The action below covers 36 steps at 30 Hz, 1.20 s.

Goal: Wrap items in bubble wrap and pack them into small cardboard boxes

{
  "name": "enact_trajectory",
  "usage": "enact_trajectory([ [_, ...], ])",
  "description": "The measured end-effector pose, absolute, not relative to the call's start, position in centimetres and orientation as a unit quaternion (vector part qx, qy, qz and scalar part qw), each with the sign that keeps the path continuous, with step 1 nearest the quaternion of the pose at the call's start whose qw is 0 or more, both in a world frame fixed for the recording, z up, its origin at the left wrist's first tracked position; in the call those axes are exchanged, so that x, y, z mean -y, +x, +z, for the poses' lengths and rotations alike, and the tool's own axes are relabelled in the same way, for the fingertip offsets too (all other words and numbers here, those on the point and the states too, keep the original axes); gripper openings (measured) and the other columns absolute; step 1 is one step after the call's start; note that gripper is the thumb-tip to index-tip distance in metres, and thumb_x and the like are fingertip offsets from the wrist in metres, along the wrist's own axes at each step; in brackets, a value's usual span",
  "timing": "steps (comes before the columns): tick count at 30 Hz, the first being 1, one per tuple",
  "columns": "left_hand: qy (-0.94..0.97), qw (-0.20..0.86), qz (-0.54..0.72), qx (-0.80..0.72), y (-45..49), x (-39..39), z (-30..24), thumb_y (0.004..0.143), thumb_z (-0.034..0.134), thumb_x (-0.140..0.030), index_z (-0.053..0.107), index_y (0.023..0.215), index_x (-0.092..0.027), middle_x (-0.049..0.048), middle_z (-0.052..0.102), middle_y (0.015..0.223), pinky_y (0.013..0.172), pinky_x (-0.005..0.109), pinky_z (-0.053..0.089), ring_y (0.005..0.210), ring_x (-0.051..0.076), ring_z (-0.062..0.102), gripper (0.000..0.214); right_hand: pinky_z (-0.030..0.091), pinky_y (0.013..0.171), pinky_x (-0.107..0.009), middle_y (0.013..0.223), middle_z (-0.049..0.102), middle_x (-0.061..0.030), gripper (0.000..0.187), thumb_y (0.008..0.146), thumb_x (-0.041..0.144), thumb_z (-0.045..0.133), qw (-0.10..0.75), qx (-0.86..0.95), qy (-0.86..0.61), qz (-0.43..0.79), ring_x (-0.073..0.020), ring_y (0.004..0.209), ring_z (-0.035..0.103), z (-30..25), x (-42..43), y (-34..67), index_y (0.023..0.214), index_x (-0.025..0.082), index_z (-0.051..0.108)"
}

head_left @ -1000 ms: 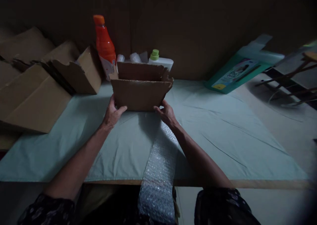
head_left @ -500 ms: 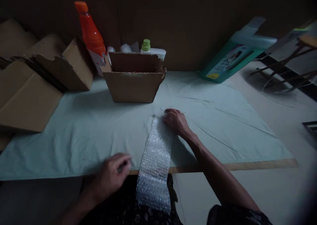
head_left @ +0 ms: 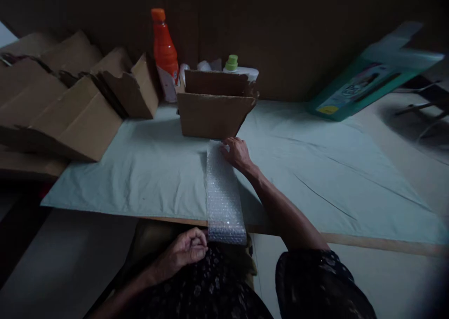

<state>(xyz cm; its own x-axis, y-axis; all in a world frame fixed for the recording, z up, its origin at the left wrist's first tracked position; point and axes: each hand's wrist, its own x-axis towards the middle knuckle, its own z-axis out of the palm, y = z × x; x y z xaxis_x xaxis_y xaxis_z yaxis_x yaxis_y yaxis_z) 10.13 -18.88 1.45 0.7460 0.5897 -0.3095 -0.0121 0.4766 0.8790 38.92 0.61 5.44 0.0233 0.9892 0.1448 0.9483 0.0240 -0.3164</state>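
A long strip of bubble wrap (head_left: pixel 224 192) lies across the cloth, and its near end hangs over the table's front edge. My right hand (head_left: pixel 236 154) pinches the strip's far end at its right corner, just in front of a small open cardboard box (head_left: pixel 212 118). Below the table edge, my left hand (head_left: pixel 187 251) is closed with its fingers curled, close beside the strip's hanging end. Whether anything is inside those fingers is hidden.
Several torn-open cardboard boxes (head_left: pixel 75 118) crowd the left side. An orange-red bottle (head_left: pixel 165 52) and a white bottle with a green cap (head_left: pixel 231 62) stand behind the small box. A large teal jug (head_left: pixel 351 87) stands at the back right on the pale green cloth (head_left: pixel 157 178).
My right hand has moved the strip's far end up toward the small box. The hanging end has risen. My left hand has come right, closer to the strip. The view has turned left.
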Motion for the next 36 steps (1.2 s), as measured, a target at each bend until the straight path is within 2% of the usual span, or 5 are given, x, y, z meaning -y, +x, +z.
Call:
enact_trajectory([
  [5, 0.414, 0.848, 0.137, -0.302, 11.1, 18.3, 1.9, 0.075, 0.080, -0.053, 0.064, 0.133, -0.024, 0.0099, 0.062, 0.131, 0.105, 0.042, 0.040, 0.115, 0.025, 0.057, 0.067, 0.044, 0.099, -0.051, 0.133, 0.066, -0.0192, 0.042, 0.087, 0.024, 0.061, 0.193, 0.687, -0.699, 0.044, -0.0371, 0.121, 0.058, 4.8, -0.2, 39.2, 0.127, 0.012, 0.064],
  [17, 0.315, 0.902, 0.190, -0.228, 11.3, 16.8, 4.3, 0.075, 0.080, -0.044, 0.072, 0.120, -0.016, 0.0104, 0.072, 0.102, 0.088, 0.032, 0.045, 0.092, 0.020, 0.064, 0.053, 0.054, 0.091, -0.048, 0.143, 0.060, -0.0157, 0.055, 0.090, 0.015, 0.057, 0.133, 0.828, -0.542, 0.048, -0.0317, 0.123, 0.061, 7.2, 20.8, 41.4, 0.144, 0.023, 0.049],
  [23, 0.311, 0.892, 0.245, -0.216, 11.7, 15.6, 5.2, 0.081, 0.072, -0.038, 0.064, 0.132, -0.018, 0.0133, 0.072, 0.113, 0.089, 0.035, 0.049, 0.102, 0.024, 0.068, 0.055, 0.054, 0.082, -0.038, 0.104, 0.075, -0.0069, 0.048, 0.086, 0.007, 0.052, 0.307, 0.753, -0.572, 0.108, -0.0225, 0.093, 0.070, 5.1, 20.6, 37.7, 0.131, 0.024, 0.057],
  [29, 0.557, 0.691, 0.326, -0.325, 11.1, 15.9, 6.0, 0.091, 0.063, -0.029, 0.042, 0.148, -0.028, 0.0101, 0.066, 0.129, 0.098, 0.040, 0.051, 0.111, 0.021, 0.065, 0.060, 0.051, 0.071, -0.034, 0.077, 0.069, -0.0012, 0.048, 0.086, 0.028, 0.062, 0.300, 0.632, -0.697, 0.156, -0.0205, 0.070, 0.065, 2.7, 16.2, 37.5, 0.133, 0.019, 0.058],
  [36, 0.839, 0.289, 0.330, -0.323, 13.1, 15.3, 5.0, 0.092, 0.057, -0.012, 0.062, 0.127, -0.021, 0.0107, 0.065, 0.129, 0.107, 0.047, 0.051, 0.125, 0.025, 0.058, 0.037, 0.050, 0.081, -0.043, 0.118, 0.068, -0.0140, 0.050, 0.092, 0.037, 0.061, 0.331, 0.643, -0.690, 0.031, -0.0240, 0.084, 0.066, 1.6, 16.4, 38.3, 0.137, 0.019, 0.054],
])
